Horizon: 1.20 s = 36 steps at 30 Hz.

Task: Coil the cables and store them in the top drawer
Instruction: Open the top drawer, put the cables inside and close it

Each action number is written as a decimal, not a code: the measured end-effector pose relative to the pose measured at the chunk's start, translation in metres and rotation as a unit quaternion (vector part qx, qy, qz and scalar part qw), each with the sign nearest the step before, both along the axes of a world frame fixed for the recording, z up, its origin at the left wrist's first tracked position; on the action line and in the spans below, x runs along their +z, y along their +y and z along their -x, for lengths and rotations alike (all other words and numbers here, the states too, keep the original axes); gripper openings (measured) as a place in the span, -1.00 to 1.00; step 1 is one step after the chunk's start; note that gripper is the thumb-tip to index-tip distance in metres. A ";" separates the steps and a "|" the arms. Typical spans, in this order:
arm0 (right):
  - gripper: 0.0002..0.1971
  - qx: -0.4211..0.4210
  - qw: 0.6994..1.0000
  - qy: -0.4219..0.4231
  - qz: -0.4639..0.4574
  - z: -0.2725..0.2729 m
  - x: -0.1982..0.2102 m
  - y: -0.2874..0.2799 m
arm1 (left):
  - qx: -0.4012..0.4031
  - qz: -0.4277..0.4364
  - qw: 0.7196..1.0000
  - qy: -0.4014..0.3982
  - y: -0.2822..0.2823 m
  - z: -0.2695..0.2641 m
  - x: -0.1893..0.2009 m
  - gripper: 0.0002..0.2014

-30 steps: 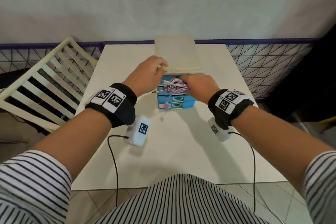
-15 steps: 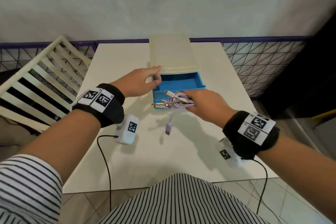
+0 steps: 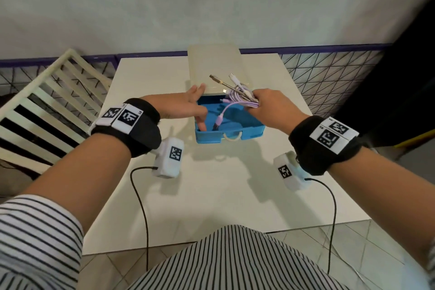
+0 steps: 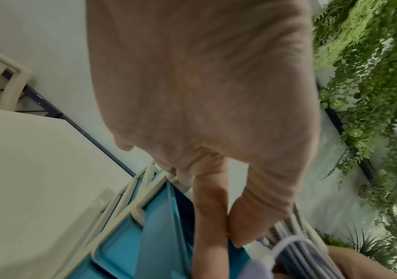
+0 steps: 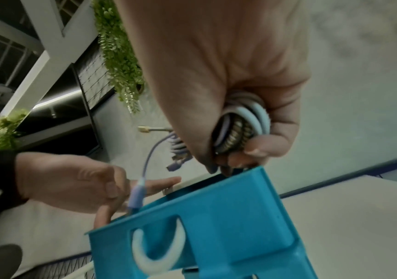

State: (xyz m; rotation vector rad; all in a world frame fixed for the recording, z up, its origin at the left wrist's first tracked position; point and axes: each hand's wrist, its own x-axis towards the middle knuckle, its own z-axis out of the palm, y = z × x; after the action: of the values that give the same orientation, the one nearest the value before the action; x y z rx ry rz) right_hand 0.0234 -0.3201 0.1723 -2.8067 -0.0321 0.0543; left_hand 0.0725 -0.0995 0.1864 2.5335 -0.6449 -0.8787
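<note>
A small drawer unit with a cream top (image 3: 215,66) stands on the white table (image 3: 226,195). Its blue top drawer (image 3: 244,130) is pulled out toward me. My right hand (image 3: 253,101) grips a coiled bundle of purple, white and metal-braided cables (image 3: 240,97) just above the drawer's back right part. One purple plug (image 3: 219,121) hangs down into the drawer. In the right wrist view the coil (image 5: 240,128) sits in my fist over the drawer front (image 5: 216,217). My left hand (image 3: 197,106) is spread at the drawer's left side, one finger reaching inside.
A cream slatted chair (image 3: 47,106) stands left of the table. A wire-mesh fence (image 3: 329,77) with a purple rail runs behind it, below a pale wall. Black sensor cords (image 3: 141,207) trail from both wrists over the table's near edge.
My right hand has lifted the cable bundle from the drawer's front edge to above its back right. The left hand has moved from the drawer's side, and one finger now dips inside.
</note>
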 end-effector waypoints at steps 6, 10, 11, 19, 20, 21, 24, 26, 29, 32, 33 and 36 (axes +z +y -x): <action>-0.67 -0.011 0.985 0.009 0.171 0.002 0.000 0.021 | -0.010 -0.010 1.000 -0.003 0.001 0.000 0.001 -0.69; -0.65 0.037 0.948 0.076 0.308 0.016 0.009 0.037 | -0.012 -0.021 1.000 -0.008 0.000 0.002 0.001 -0.68; -0.66 0.047 0.937 0.089 0.335 0.018 0.012 0.039 | -0.010 -0.022 1.000 -0.007 0.000 0.003 0.001 -0.68; -0.65 0.073 0.941 0.150 0.295 0.003 0.028 0.058 | -0.004 -0.024 1.000 -0.009 -0.002 0.006 0.003 -0.69; -0.64 0.061 0.946 0.157 0.276 0.000 0.028 0.060 | -0.003 -0.027 1.000 -0.011 -0.002 0.006 0.004 -0.70; -0.62 0.049 0.951 0.167 0.255 -0.002 0.028 0.063 | -0.003 -0.030 0.999 -0.012 -0.003 0.007 0.004 -0.70; -0.56 0.010 0.964 0.187 0.190 -0.009 0.028 0.068 | -0.002 -0.035 0.999 -0.013 -0.004 0.007 0.005 -0.69; -0.57 -0.008 0.973 0.179 0.147 -0.015 0.027 0.070 | -0.002 -0.036 0.999 -0.013 -0.004 0.007 0.005 -0.68; -0.60 -0.019 0.974 0.201 0.099 -0.026 0.016 0.063 | 0.000 -0.035 0.999 -0.013 -0.004 0.006 0.005 -0.69; -0.71 -0.074 0.972 0.216 -0.060 -0.033 0.003 0.056 | 0.001 -0.036 0.999 -0.014 -0.004 0.006 0.005 -0.69; -0.66 -0.094 0.967 0.215 -0.095 -0.035 0.000 0.055 | 0.000 -0.035 0.999 -0.014 -0.005 0.005 0.005 -0.68; -0.68 -0.125 0.954 0.195 -0.189 -0.034 -0.003 0.053 | 0.004 -0.033 0.999 -0.012 -0.005 0.004 0.005 -0.67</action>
State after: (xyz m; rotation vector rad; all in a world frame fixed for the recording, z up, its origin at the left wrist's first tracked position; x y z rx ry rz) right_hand 0.0569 -0.2676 0.1689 -2.3496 0.3660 0.4850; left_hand 0.0684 -0.1047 0.1912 2.6079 -0.6213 -0.8822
